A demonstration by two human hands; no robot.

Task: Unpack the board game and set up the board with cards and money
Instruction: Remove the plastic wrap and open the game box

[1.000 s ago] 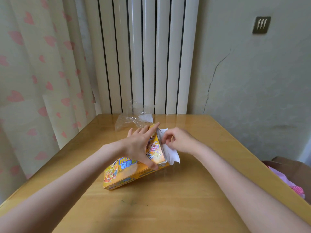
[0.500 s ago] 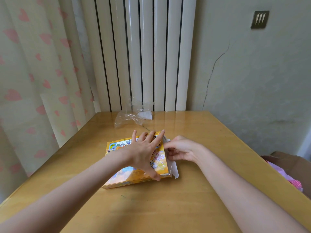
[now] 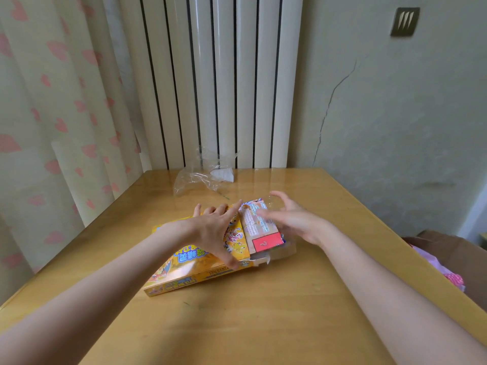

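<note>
A wooden table (image 3: pixel 263 325) w/ a glossy yellow-tan top is filling the lower half of the view, pushed into a room corner. Behind it a white ribbed radiator (image 3: pixel 224 80) is standing against the back wall; a pale curtain (image 3: pixel 52 101) w/ pink hearts is hanging at left, and a greenish wall (image 3: pixel 395 114) w/ one long crack and one small metal plate (image 3: pixel 405 21) is running along the right. A brown cardboard box (image 3: pixel 448 248) w/ pink stuff inside is sitting off the table's right edge.

On the table: one yellow game box (image 3: pixel 189 270), lying flat at centre, its right end open. One folded board (image 3: pixel 259 227) – printed, w/ a red square – is sticking out of that open end, resting on the torn flap. One crumpled clear plastic wrap (image 3: pixel 200 175) is lying near the far edge, well apart from the box.

Two hands. The left hand (image 3: pixel 213 230) is pressing flat on the box top, fingers spread and straight. The right hand (image 3: pixel 292 222) is hovering just over the board's right side, fingers apart and loosely curved – blurred, so contact w/ the board can't be told.
</note>
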